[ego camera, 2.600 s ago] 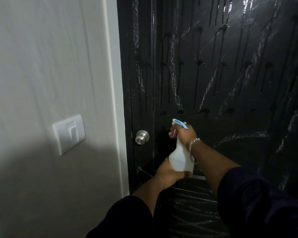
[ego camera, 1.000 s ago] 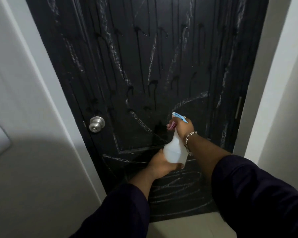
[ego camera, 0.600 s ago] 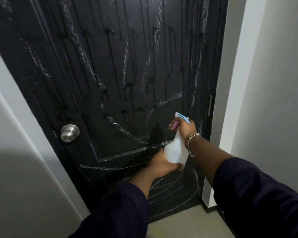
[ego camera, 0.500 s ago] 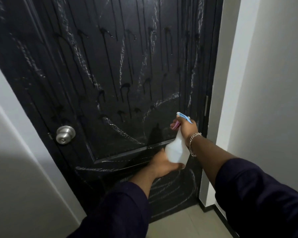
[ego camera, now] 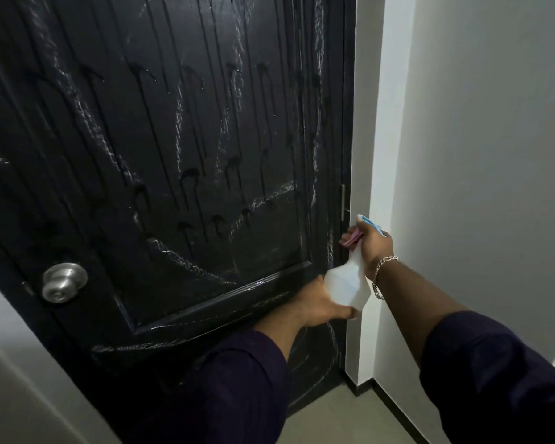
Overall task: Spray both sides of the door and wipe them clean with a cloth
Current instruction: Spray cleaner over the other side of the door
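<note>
Two dark sleeves reach forward from the bottom of the view. The left hand (ego camera: 319, 304) cups the base of a white spray bottle (ego camera: 346, 283) from below, fingers curled under it. The right hand (ego camera: 374, 243), with a silver chain bracelet (ego camera: 380, 274) at the wrist, is wrapped around the bottle's neck, its fingers on the pink trigger (ego camera: 350, 240) beneath the blue nozzle head (ego camera: 370, 223). The bottle is held upright in front of the lower right part of the door, near its hinge edge.

Just beyond the hands stands the black door (ego camera: 173, 155), closed in its frame. Its panel is wet: dark drips run down it, and pale smeared streaks curve across the surface. A round silver knob (ego camera: 64, 282) sits on its left side. A hinge (ego camera: 343, 201) shows on the right edge, next to a white wall (ego camera: 478, 155). Pale floor tile (ego camera: 340, 418) lies at the foot of the door.
</note>
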